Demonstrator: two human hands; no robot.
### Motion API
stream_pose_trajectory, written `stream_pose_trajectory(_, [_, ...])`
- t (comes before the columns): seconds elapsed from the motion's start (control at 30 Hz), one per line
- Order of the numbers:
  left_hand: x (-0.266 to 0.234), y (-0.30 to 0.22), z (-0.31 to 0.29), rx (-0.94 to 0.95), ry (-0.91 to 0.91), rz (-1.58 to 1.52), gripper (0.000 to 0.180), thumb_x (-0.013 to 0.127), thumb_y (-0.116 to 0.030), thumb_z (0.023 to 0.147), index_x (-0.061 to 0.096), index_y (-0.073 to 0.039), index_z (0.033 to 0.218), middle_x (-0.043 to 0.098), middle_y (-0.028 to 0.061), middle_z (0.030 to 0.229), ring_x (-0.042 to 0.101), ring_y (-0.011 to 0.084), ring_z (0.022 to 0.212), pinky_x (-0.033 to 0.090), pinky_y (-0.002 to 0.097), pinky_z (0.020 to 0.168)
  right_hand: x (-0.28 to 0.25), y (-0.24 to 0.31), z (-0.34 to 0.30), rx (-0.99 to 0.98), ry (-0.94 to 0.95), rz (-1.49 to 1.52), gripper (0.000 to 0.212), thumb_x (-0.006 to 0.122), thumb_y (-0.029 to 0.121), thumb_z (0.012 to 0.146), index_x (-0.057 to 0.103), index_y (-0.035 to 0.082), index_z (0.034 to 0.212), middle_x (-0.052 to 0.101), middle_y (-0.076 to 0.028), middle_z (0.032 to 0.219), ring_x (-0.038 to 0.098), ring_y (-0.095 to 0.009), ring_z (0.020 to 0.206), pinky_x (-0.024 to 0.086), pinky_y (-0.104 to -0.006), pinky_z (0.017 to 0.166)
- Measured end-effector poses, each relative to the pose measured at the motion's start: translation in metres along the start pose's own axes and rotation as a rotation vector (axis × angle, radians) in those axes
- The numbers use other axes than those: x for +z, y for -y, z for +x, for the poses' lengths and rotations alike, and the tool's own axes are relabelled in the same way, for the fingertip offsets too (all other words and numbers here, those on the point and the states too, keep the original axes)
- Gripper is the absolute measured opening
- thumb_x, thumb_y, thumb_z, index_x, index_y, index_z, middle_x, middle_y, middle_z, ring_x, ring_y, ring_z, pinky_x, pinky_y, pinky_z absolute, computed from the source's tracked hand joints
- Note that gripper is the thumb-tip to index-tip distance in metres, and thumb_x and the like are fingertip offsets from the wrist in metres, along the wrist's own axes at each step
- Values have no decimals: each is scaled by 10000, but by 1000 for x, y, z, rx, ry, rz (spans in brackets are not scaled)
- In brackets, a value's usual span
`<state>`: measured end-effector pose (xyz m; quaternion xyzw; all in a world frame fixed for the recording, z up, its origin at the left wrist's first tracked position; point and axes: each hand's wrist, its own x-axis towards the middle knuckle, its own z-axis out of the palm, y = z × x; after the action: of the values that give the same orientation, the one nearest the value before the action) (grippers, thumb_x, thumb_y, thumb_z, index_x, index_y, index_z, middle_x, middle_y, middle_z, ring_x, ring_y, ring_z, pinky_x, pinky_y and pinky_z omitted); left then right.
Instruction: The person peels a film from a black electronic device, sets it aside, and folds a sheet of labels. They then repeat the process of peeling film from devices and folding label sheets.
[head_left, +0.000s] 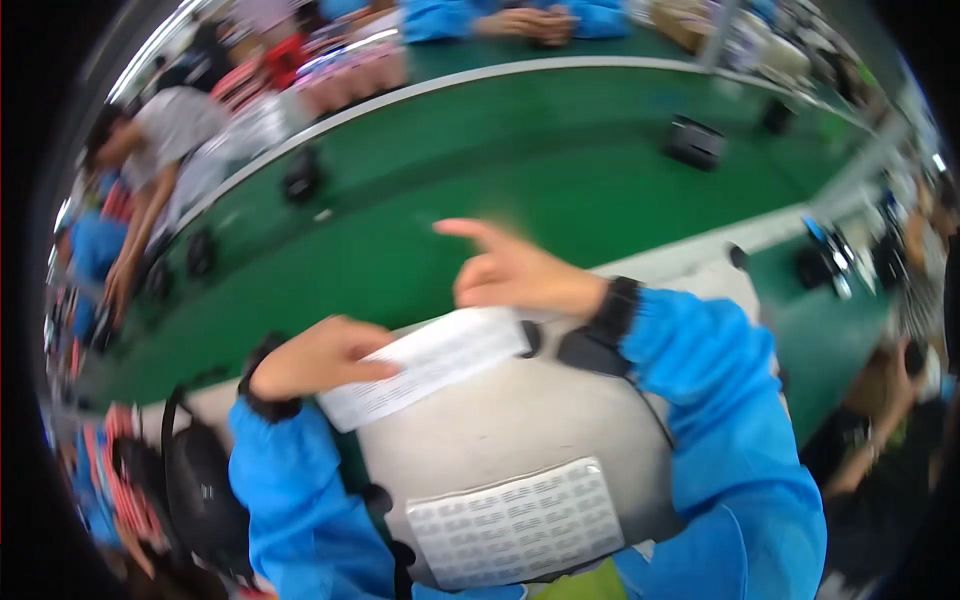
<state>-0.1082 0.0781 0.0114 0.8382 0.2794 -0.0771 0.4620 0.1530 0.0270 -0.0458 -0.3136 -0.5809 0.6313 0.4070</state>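
My left hand is closed on a white strip of printed labels, its thumb lying over the strip's face. The strip slants up to the right above the pale work surface. Close to its right end is my right hand, with the index finger stretched out to the left and the other fingers partly curled. I see nothing held in it, though the fingertip is blurred. Nearest my body, a white sheet of small printed labels in rows lies on the pale work surface.
Beyond my hands runs a green conveyor belt with a pale rail along its far side. A black boxy item and a dark round item ride on it. A black bag is at the left. Other people sit around the belt.
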Motion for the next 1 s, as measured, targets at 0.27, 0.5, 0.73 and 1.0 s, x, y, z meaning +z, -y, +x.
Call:
stream_pose_trajectory(0.27, [0,17,4,161,-421,138,491,674,-325,775,547,-15,1135,561,134,1073,525,218,957,432,302,795,3,-14,14,45,-250,33,367,514,165,893,418,77,1236,565,-20,904,506,-88,860,385,-213,760])
stream_pose_trajectory(0.5, [-94,133,89,-303,-1399,664,866,749,-369,656,304,-66,1334,419,226,1249,418,367,1147,383,405,931,3,-10,16,43,-282,-18,322,476,199,908,448,75,1204,560,-16,897,491,-86,854,370,-212,751])
stream_pose_trajectory(0.73, [-145,189,104,-117,-1231,513,753,704,-372,697,351,-96,1302,452,195,1230,486,341,1094,428,425,873,9,-13,17,23,-246,-47,328,475,209,910,446,72,1207,565,-21,903,493,-92,863,364,-217,765])
stream_pose_trajectory(1.0, [-65,62,59,301,-834,-1227,372,513,-270,869,450,-10,1128,519,123,1107,546,254,1033,499,439,845,4,-17,20,-177,-539,-117,379,523,188,891,411,77,1235,542,-53,1049,492,-121,982,371,-241,831])
